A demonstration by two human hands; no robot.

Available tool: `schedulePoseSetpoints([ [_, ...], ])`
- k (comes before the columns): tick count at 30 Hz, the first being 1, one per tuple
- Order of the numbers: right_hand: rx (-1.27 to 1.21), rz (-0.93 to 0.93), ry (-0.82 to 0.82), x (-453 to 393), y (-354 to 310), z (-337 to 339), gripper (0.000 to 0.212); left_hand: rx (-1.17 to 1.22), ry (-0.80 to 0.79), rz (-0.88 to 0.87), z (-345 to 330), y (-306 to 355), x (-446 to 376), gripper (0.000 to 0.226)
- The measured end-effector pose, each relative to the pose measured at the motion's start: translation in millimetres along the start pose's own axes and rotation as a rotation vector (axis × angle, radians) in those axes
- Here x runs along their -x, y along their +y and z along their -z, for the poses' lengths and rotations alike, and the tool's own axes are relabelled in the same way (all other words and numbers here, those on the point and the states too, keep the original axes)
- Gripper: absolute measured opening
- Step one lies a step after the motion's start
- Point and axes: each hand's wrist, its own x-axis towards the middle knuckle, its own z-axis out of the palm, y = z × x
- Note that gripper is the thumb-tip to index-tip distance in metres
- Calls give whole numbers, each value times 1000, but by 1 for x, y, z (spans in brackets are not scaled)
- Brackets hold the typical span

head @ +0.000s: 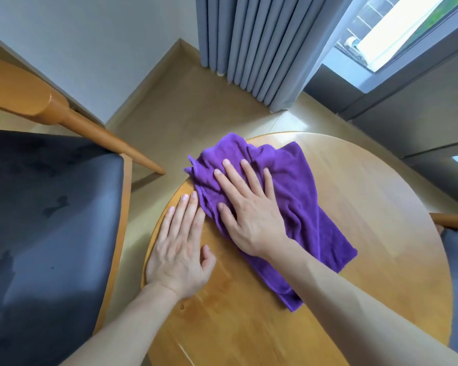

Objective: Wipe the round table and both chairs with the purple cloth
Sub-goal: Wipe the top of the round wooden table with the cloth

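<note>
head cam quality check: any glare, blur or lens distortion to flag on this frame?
Head view: window is blown out at top right; soft glare on the round table at its far rim; strong wide-angle bending at the edges, curtain and walls lean; right hand on the purple cloth and left hand are sharp, forearms near the bottom edge slightly smeared.
</note>
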Motion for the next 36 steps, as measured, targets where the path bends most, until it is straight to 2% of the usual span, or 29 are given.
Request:
schedulePoseSetpoints([
  [3, 71, 128, -56, 46, 25, -1, 64, 34, 2, 1, 1, 0, 2, 80],
  [5, 158, 65, -39, 52, 49, 7, 68, 40, 0, -2, 3, 1, 0, 83],
  [8, 238, -57, -9, 19, 69, 21, 71, 23, -7, -5, 4, 0, -3, 83],
  [13, 105, -161, 92, -34, 45, 12, 65, 21, 21, 53, 7, 9, -12, 72],
  [15, 89, -112, 108, -23, 39, 4, 64, 89, 69, 64, 7, 14, -24, 65],
  [18, 81, 40, 89, 18, 47, -1, 67, 146, 123, -81, 8, 22, -51, 66],
  [20, 76, 43, 88, 44, 64, -3, 69, 162, 119, -118, 9, 34, -68, 71],
  [24, 90, -139, 108, 56, 93, 5, 69, 88, 92, -89, 3, 53, -77, 77],
  [28, 26, -339, 167, 8, 90, 18, 66, 38, 87, -78, 1, 53, -78, 79],
  [30, -22, -372, 194, -19, 80, 22, 63, 32, 84, -75, 1, 53, -78, 79],
  [32, -43, -329, 188, -27, 72, 21, 61, 40, 87, -66, 0, 51, -79, 77],
  [36, -17, -48, 82, 18, 71, 12, 61, 82, 110, -42, 3, 50, -77, 71],
])
